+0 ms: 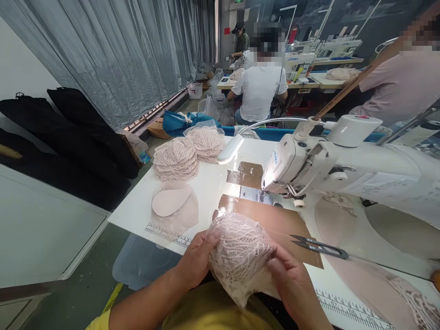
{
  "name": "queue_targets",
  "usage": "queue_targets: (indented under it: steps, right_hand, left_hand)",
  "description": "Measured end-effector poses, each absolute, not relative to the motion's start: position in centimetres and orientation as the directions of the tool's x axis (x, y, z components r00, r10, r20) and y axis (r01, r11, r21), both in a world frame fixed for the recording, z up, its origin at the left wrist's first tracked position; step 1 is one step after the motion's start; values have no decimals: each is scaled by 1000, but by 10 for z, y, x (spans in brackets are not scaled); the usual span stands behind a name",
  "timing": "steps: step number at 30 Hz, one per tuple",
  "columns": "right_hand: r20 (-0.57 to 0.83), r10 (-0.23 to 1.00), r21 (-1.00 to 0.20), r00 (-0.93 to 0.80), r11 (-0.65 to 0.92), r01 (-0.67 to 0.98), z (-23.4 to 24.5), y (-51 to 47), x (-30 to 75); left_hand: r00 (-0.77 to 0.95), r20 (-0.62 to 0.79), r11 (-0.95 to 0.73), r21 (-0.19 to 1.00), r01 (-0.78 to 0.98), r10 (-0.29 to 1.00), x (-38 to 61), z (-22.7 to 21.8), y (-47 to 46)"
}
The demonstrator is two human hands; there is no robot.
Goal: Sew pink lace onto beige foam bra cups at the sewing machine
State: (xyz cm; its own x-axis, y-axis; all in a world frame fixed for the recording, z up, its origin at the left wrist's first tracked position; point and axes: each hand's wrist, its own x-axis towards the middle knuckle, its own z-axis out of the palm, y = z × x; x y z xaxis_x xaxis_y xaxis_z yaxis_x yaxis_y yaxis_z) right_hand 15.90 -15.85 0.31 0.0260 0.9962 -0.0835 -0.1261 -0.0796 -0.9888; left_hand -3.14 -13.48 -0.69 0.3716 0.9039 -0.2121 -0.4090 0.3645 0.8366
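A domed, pale pink lace bra cup [240,250] is held up in front of me at the table's near edge. My left hand [201,254] pinches its left side, thumb on top. At the right side, my right hand [287,270] grips the cup's edge between thumb and fingers. Loose mesh hangs in a point below it. Just beyond the cup lies a brown sheet [275,220] in front of the sewing machine needle area. Black thread snips [319,246] rest on that sheet, to the right of my right hand.
The white sewing machine [309,160] stands right of centre, with a lit lamp [231,149] beside it. Stacked lace pieces [177,158] and a smooth cup pad on mesh [172,201] lie at left. Sheer fabric [364,279] covers the right. Co-workers sit beyond the table.
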Motion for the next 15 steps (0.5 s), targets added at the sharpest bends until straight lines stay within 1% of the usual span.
queue_targets:
  steps: [2,3,5,6,8,10,11,12,14,15]
  right_hand:
    - [-85,994,-993,65,-79,-87,5,-160,157]
    - [-100,990,-991,97,-91,-93,5,-160,157]
    - [-136,978,-980,156,-110,-163,5,-161,159]
    - [-152,974,-974,168,-118,-195,5,-161,160]
    - [-175,974,-969,141,-146,-198,7,-162,161]
    - [-191,980,-974,56,-182,-135,10,-162,160]
    - [-190,982,-977,1,-189,-98,12,-162,159]
    - [-180,982,-981,-52,-183,-67,14,-161,157]
    - [-142,980,-989,-141,-146,-18,18,-160,154]
    - [-122,978,-992,-171,-122,6,20,-159,152]
  left_hand:
    - [269,-278,367,848,-381,922,-27,-11,-137]
    - [216,-309,369,857,-358,926,-27,-13,-137]
    - [138,-317,344,894,-288,938,-33,-15,-134]
    - [118,-271,293,925,-241,955,-38,-14,-130]
    - [114,-78,93,988,-127,990,-51,-6,-121]
    - [184,152,-157,988,11,971,-61,8,-111]
    - [265,207,-236,968,84,942,-65,15,-107]
    - [379,205,-276,951,143,902,-66,22,-103]
    - [589,91,-270,937,223,803,-62,32,-99]
    - [662,28,-253,935,247,749,-58,33,-98]
